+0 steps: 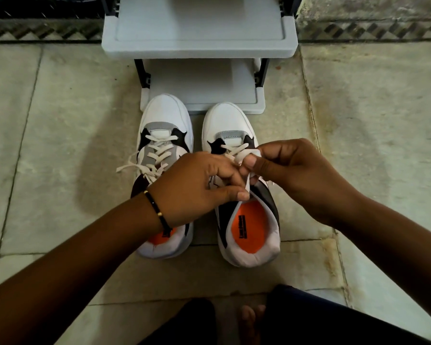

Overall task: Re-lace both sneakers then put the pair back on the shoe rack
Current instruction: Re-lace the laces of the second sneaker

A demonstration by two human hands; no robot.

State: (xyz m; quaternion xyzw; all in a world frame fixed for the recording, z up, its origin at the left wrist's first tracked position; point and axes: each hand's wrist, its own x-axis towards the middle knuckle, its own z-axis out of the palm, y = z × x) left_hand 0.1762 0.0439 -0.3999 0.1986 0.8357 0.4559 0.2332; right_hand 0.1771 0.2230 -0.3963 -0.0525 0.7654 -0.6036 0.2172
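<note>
Two white, grey and black sneakers with orange insoles stand side by side on the floor, toes toward the rack. The left sneaker is laced, with a tied bow at its left side. Over the right sneaker both hands pinch its white lace. My left hand crosses over from the left sneaker and grips lace near the tongue. My right hand holds a fold of the lace between thumb and fingers. The upper eyelets of the right sneaker are hidden by my hands.
A grey plastic shoe rack with two visible shelves stands straight ahead, its lowest shelf touching the sneaker toes. Stone floor tiles spread left and right. My knees and a bare foot are at the bottom edge.
</note>
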